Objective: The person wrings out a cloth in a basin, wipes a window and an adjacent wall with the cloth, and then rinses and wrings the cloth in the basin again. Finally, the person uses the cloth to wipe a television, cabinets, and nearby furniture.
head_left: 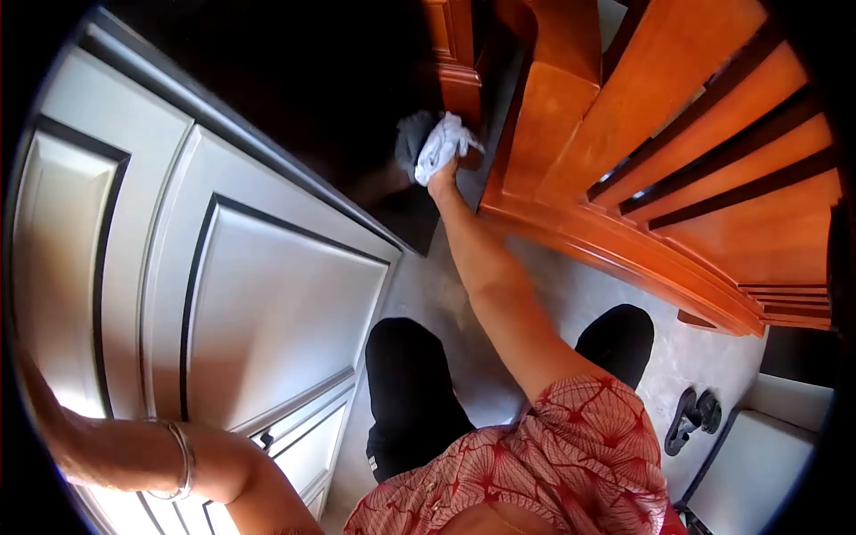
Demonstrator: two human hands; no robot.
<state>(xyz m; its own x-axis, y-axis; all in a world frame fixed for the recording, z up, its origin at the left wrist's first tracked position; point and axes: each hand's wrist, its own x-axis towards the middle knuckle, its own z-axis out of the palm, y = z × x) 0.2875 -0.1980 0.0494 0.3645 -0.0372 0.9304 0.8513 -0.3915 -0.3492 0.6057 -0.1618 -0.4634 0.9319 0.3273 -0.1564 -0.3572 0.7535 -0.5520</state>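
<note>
A white cloth (443, 148) is bunched in my right hand (442, 178), at the end of my outstretched arm. It lies against a dark glossy surface (294, 80), which mirrors the cloth and part of the hand. My left arm, with a bracelet (187, 459) at the wrist, reaches to the lower left beside the pale panelled cabinet doors (285, 303). The fingers of my left hand (67, 446) are hidden at the dark edge of the view.
An orange-brown wooden structure with slats (571, 205) rises at the upper right. Dark slippers (691, 419) lie on the grey floor (660, 374) at the right, near a pale box-shaped object (758, 473). My knees are below the right forearm.
</note>
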